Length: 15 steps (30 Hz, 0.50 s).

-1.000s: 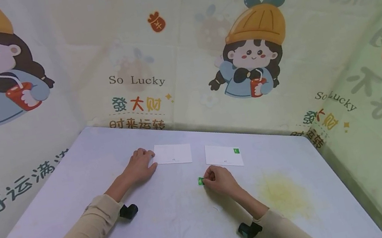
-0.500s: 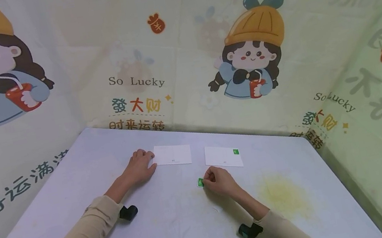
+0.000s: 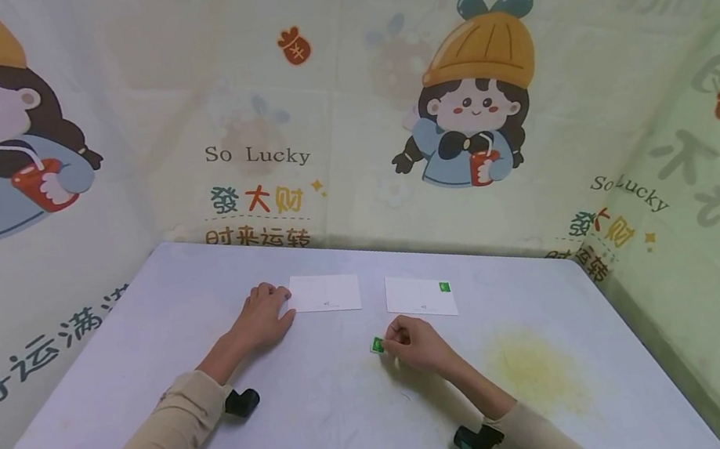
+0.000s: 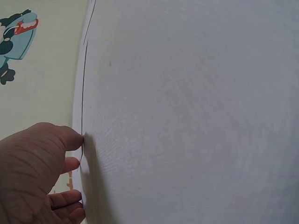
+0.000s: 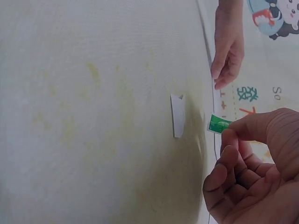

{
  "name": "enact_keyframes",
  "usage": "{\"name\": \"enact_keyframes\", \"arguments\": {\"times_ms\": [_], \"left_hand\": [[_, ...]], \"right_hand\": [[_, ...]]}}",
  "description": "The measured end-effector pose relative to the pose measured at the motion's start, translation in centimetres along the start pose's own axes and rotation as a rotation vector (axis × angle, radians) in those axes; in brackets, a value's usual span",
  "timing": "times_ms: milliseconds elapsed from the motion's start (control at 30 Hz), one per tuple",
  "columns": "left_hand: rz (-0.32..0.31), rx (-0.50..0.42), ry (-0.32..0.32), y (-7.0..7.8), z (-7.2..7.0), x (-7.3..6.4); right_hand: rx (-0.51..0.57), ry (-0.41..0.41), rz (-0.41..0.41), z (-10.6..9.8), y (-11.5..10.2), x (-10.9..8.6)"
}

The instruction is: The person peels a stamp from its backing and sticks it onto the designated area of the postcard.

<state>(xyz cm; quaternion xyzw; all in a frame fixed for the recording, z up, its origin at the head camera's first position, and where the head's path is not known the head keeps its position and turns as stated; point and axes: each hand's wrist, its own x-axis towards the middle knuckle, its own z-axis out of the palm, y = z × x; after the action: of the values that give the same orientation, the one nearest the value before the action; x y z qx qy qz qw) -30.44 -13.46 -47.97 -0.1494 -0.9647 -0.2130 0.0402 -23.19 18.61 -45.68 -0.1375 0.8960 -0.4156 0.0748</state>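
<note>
Pinching green stamp (image 5: 217,123) by one end in right fingers (image 5: 229,136), presumably sparing the rest; apparently steadying left white card (image 3: 325,293) with relaxed left fingers (image 3: 265,292).

High head view, wrist closeups, shared tabletop (image 3: 359,431)

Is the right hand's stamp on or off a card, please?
Off: the right hand pinches the stamp clear of the left card and right card.

Most of the view is filled by the pale bench (image 4: 196,107). A thin dark line (image 4: 84,88) is met by the thumb tip of the left hand (image 4: 30,172), below which a shadow (image 4: 99,191) is cast. On the far side, a patterned backdrop (image 4: 39,102) is seen.
</note>
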Motion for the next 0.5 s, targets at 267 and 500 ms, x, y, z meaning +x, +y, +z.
{"name": "enact_keyframes", "arguments": {"times_ms": [267,500], "left_hand": [[-0.003,-0.020,0.000,-0.06,0.09,-0.19],[0.005,-0.036,0.020,0.00,0.23,-0.37]], "right_hand": [[0.046,0.002,-0.008,-0.11,-0.07,-0.27],[0.068,0.020,-0.015,-0.31,0.05,-0.40]]}}
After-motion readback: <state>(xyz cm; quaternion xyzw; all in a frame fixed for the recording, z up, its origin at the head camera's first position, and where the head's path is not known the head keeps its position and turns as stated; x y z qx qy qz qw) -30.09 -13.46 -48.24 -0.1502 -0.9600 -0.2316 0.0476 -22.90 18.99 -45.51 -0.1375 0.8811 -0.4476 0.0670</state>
